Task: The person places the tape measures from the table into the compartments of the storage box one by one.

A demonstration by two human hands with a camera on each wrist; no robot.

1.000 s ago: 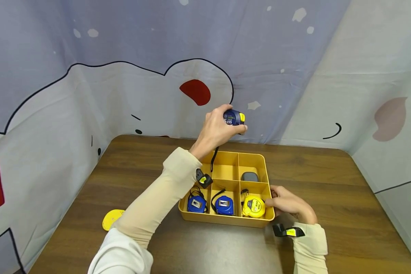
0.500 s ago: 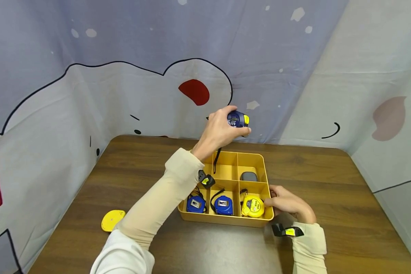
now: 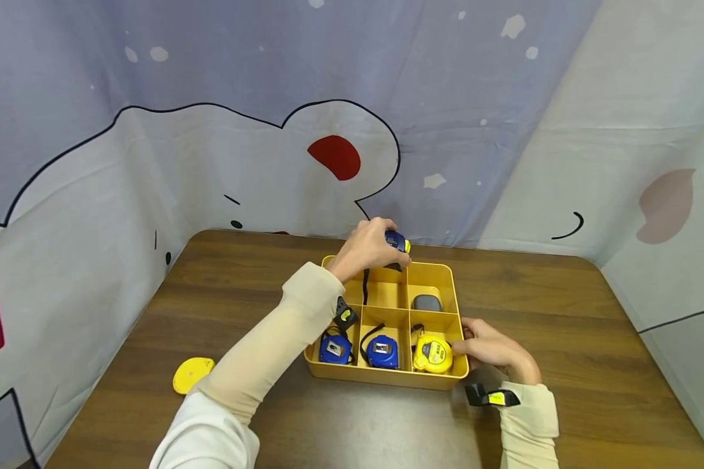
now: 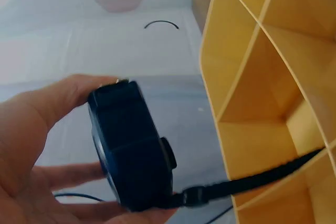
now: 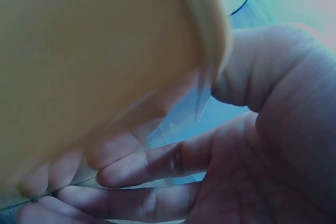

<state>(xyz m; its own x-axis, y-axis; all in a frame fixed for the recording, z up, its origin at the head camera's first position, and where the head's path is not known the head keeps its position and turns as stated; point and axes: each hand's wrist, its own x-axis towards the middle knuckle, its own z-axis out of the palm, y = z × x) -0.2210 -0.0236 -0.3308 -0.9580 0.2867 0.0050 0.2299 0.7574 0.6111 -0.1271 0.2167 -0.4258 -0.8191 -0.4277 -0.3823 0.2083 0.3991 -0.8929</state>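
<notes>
My left hand (image 3: 368,247) grips a dark blue tape measure (image 3: 396,241) with a yellow button, held above the back row of a yellow divided box (image 3: 387,376). From the tape measure's case a black wrist strap (image 4: 247,183) reaches over the compartments. My right hand (image 3: 495,345) holds the box's right wall, its thumb over the rim and the fingers outside. Two blue tape measures, one in the front left compartment (image 3: 336,350) and one in the front middle (image 3: 382,352), have black straps. A yellow tape measure (image 3: 433,354) lies in the front right compartment.
A small dark grey rounded object (image 3: 427,303) sits in the back right compartment. A flat yellow rounded item (image 3: 192,375) lies on the wooden table (image 3: 592,339), left of my left forearm. Behind the table hangs a printed cloth (image 3: 258,176).
My left hand first shifts slightly right, then comes down toward the box's back middle compartment with the dark blue tape measure. My right hand stays at the box wall.
</notes>
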